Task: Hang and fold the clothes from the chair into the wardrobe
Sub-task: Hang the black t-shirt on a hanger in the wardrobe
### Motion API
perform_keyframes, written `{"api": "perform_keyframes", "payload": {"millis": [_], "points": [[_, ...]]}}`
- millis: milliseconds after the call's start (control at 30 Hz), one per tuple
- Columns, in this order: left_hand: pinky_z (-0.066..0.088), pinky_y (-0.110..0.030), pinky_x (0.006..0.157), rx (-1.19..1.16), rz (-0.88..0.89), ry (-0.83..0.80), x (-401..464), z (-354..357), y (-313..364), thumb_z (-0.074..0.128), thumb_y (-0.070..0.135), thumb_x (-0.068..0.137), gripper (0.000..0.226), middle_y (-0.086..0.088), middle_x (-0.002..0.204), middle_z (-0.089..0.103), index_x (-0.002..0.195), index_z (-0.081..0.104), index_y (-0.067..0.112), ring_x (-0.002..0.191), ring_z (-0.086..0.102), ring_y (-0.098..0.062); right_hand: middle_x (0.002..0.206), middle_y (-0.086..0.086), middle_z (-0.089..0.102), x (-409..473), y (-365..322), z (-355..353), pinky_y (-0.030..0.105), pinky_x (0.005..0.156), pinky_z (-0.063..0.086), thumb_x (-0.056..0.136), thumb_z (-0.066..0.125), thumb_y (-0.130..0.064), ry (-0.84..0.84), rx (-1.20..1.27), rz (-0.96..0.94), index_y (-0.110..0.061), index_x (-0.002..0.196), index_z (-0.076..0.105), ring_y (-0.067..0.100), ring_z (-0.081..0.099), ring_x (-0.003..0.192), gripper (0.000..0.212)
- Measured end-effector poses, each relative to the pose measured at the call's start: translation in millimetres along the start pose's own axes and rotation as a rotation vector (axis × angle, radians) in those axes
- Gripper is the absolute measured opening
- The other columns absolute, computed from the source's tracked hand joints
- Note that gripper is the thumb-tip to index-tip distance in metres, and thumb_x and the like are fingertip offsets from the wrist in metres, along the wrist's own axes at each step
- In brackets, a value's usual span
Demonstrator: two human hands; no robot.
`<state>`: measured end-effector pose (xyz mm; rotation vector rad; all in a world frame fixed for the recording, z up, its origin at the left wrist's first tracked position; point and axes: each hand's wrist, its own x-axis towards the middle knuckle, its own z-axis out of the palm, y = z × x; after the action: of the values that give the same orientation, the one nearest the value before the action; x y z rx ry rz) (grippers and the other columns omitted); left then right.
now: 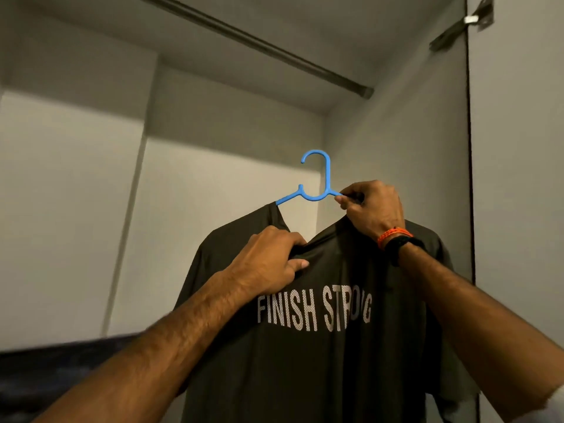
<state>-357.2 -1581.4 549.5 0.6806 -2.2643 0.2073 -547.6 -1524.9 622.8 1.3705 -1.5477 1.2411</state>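
blue plastic hanger [317, 181] raised inside the wardrobe, hook up, well below the rail [253, 44] and not yet on it. carrying a dark t-shirt [305, 346] printed "finish strong", hung front-on below the hanger. likely light and limp, thin slippery sports fabric by the sheen, so prone to sliding off a smooth hanger arm if tilted. hanger itself stiff and light; best taken at the neck just under the hook, or on an arm close to the hook, keeping it level. shirt best handled at the collar or shoulder seams, not the body, which would only bunch.

right hand [372, 209] just right of the hanger's neck, fingers curled shut around the right arm of the hanger where the shirt's shoulder starts, bearing the weight. orange thread band and dark watch [399, 242] at that wrist. left hand [268, 257] below the hanger's left arm, fingers and thumb pinching the collar fabric at the front of the neckline, seemingly tugging it straight. left arm of the hanger bare near the neck, cloth beginning further out, so left shoulder appears less fully seated than the right.

judged as final straightening before the lift to the rail. needs a reach up and back from the hanger, hook over the rail. wardrobe door [518, 178] open to the right of the hanger, hinge [473, 19] above.
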Motion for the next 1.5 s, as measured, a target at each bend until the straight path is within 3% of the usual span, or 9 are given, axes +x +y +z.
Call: {"api": "perform_keyframes", "payload": {"millis": [300,467,833,1067,1167,1300,1500], "points": [[0.039,-0.028,0.102,-0.100,0.155,0.108,127.3,8.7,-39.5,0.064,0.041,0.091,0.044,0.007,0.127,0.061,0.132,0.056,0.028,0.120,0.049,-0.010,0.092,0.003,0.072,106.5,23.2,17.7,0.029,0.069,0.049,0.091,0.069,-0.027,0.102,-0.247,-0.049,-0.014,0.105,0.075,0.015,0.060,0.079,0.020],[0.047,-0.037,0.104,-0.159,0.193,0.198,186.7,11.1,-41.1,0.070,0.037,0.088,0.043,0.005,0.121,0.065,0.128,0.060,0.024,0.112,0.058,-0.011,0.090,0.002,0.072,162.4,43.3,25.3,0.036,0.076,0.057,0.089,0.070,-0.028,0.190,-0.309,-0.083,-0.018,0.100,0.076,0.020,0.064,0.082,0.016],[0.047,-0.037,0.104,-0.129,0.207,0.343,300.6,20.3,-44.3,0.071,0.041,0.086,0.046,0.008,0.122,0.063,0.129,0.058,0.027,0.113,0.056,-0.009,0.090,0.002,0.071,259.6,86.1,39.4,0.037,0.077,0.058,0.091,0.069,-0.031,0.297,-0.378,-0.140,-0.017,0.101,0.075,0.020,0.064,0.082,0.018],[0.045,-0.043,0.106,-0.125,0.256,0.409,355.5,5.1,-56.7,0.068,0.043,0.088,0.048,0.006,0.128,0.057,0.131,0.053,0.030,0.121,0.049,-0.013,0.088,0.002,0.069,308.5,77.8,38.2,0.042,0.076,0.058,0.089,0.069,-0.029,0.411,-0.401,-0.169,-0.017,0.101,0.074,0.022,0.064,0.082,0.018],[0.047,-0.039,0.103,-0.143,0.314,0.453,375.9,-13.0,-59.2,0.069,0.040,0.088,0.045,0.006,0.123,0.061,0.128,0.055,0.027,0.114,0.054,-0.009,0.085,0.001,0.068,330.7,69.4,30.4,0.036,0.070,0.056,0.089,0.070,-0.032,0.465,-0.434,-0.192,-0.016,0.097,0.074,0.021,0.062,0.078,0.019],[0.049,-0.028,0.095,-0.149,0.384,0.480,395.4,-31.8,-57.0,0.070,0.036,0.088,0.043,0.005,0.118,0.064,0.126,0.058,0.024,0.104,0.058,-0.006,0.090,0.005,0.069,350.5,63.8,20.7,0.041,0.075,0.057,0.090,0.069,-0.030,0.517,-0.467,-0.197,-0.015,0.099,0.074,0.024,0.062,0.081,0.019],[0.048,-0.031,0.097,-0.172,0.380,0.482,421.8,-35.1,-59.2,0.069,0.039,0.087,0.045,0.005,0.120,0.062,0.128,0.056,0.024,0.108,0.057,-0.008,0.093,0.007,0.070,374.6,59.0,21.6,0.045,0.077,0.058,0.086,0.073,-0.032,0.486,-0.498,-0.198,-0.015,0.096,0.074,0.027,0.064,0.084,0.020]]}}
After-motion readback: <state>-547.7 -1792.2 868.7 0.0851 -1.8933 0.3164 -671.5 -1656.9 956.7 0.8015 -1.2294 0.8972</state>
